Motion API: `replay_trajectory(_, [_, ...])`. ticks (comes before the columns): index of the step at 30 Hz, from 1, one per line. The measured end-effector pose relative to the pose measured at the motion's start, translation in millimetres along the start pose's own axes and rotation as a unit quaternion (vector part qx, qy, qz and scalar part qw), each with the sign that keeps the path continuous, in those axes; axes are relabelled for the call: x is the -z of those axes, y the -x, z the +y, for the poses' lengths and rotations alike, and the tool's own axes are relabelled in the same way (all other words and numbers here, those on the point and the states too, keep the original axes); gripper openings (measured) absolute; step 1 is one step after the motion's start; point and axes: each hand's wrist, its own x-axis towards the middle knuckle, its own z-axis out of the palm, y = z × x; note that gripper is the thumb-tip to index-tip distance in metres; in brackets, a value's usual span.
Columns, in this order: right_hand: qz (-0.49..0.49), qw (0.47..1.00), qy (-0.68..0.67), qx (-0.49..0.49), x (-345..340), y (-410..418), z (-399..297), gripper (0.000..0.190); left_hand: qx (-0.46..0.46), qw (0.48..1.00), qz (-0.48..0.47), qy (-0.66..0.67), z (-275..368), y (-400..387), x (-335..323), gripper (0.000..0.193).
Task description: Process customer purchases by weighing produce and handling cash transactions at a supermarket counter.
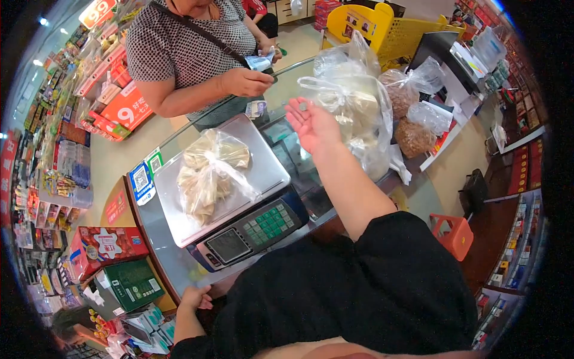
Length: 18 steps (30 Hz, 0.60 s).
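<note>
My right hand [309, 121] reaches over the glass counter [168, 264], palm up, with a small silvery coin [302, 107] lying on its fingers. My left hand [196, 297] is low at the counter's near edge, fingers loosely bent, and I see nothing in it. Between my hands stands a digital scale [264, 152] with a steel pan and a green keypad. On its pan sits a knotted clear plastic bag [210, 175] of pale, folded food. Just right of my right hand, larger plastic bags [354, 103] hold more pale food.
Across the counter a person [197, 58] holds folded banknotes [260, 60]. Another banknote [255, 109] lies near the far edge. Payment code cards [142, 179] stand left of the scale. Bags of brown food [415, 137], a monitor [432, 49] and an orange stool [453, 235] are to the right.
</note>
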Motion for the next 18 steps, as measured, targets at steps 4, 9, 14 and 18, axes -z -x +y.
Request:
replay_trajectory(4, [-0.085,0.99,-0.073,-0.081,-2,28,-13,0.024,0.004,1.0,0.0,0.004,-8,-9,4,0.046])
replay_trajectory(9, [-0.154,0.982,-0.066,-0.084,-7,54,-22,0.024,-0.011,1.0,0.009,0.011,-13,-12,3,0.046])
replay_trajectory(14, [-0.207,0.973,-0.057,-0.082,-11,67,-21,0.019,-0.022,0.999,0.012,0.031,-12,-6,0,0.046])
replay_trajectory(18, [-0.323,0.925,-0.15,-0.13,12,42,-8,0.024,-0.049,0.998,0.023,0.028,-10,-1,-1,0.048])
